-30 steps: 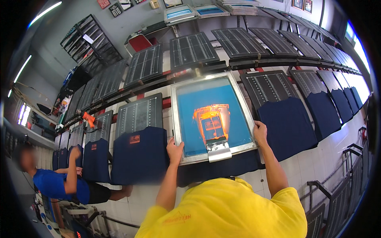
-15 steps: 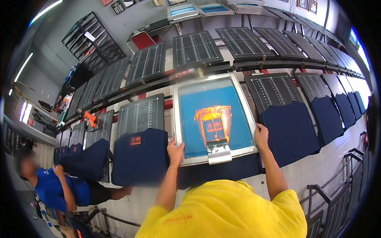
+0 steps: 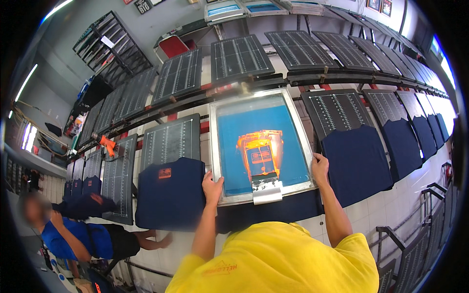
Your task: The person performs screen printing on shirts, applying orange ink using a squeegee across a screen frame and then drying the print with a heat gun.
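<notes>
Both hands grip a metal-framed printing screen (image 3: 228, 155) with blue mesh, one at each side near its lower corners. My left hand (image 3: 212, 188) has its fingers closed on the left edge. My right hand (image 3: 320, 169) is closed round the right edge. Bright orange ink (image 3: 275, 151) is smeared over the middle of the mesh, around a small dark design. A squeegee (image 3: 267, 193) with a pale metal handle rests on the screen at its lower edge. Under the screen, a navy T-shirt (image 3: 273, 214) shows only along its near side.
On the left, a navy T-shirt (image 3: 168, 195) with a small orange print lies on a black board (image 3: 171, 136). Unprinted navy T-shirts (image 3: 359, 166) cover boards on the right. A co-worker (image 3: 78, 234) in blue stands at left. An orange heat gun (image 3: 107, 143) sits beyond.
The co-worker has lifted a navy T-shirt off its board, leaving that board bare. My hands keep their hold on the screen, which shows little movement.
</notes>
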`<state>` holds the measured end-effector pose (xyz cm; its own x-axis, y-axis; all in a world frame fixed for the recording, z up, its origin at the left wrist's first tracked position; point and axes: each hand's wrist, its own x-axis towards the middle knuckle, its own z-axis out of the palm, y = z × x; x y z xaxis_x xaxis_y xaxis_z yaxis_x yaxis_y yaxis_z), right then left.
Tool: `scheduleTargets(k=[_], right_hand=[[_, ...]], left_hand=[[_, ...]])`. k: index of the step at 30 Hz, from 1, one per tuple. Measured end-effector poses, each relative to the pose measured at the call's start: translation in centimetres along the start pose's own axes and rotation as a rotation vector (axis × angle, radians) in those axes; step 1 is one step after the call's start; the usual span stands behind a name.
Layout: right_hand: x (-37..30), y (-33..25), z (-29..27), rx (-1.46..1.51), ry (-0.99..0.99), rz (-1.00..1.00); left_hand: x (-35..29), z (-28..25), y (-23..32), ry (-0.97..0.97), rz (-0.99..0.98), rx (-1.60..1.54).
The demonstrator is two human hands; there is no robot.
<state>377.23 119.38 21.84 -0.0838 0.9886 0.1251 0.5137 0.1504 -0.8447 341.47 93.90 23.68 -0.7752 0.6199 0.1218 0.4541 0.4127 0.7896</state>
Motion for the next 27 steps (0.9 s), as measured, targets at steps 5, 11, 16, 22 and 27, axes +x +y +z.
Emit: scheduleTargets(k=[5,11,16,22,27], right_hand=[[0.1,0.1,-0.1,-0.004,-0.001,-0.012],[-0.3,0.4,0.2,-0.009,0.027,-0.032],[0.1,0.0,0.5,-0.033,0.004,-0.005],[1.3,0.9,-0.5,-0.051,-0.14,-0.048],[-2.6,-4.6,-2.3,-0.306,-0.266,-0.491]], left_hand=[[0.0,-0.1,0.0,-0.038,0.051,0.001],[-0.1,0.1,0.7,-0.05,0.065,0.03],[0.3,0.4,-0.8,-0.063,0.069,0.091],[-0.7,-0.3,-0.3,-0.024,0.022,0.144],[-7.0,-2.9,3.2,0.115,0.097,0.063]])
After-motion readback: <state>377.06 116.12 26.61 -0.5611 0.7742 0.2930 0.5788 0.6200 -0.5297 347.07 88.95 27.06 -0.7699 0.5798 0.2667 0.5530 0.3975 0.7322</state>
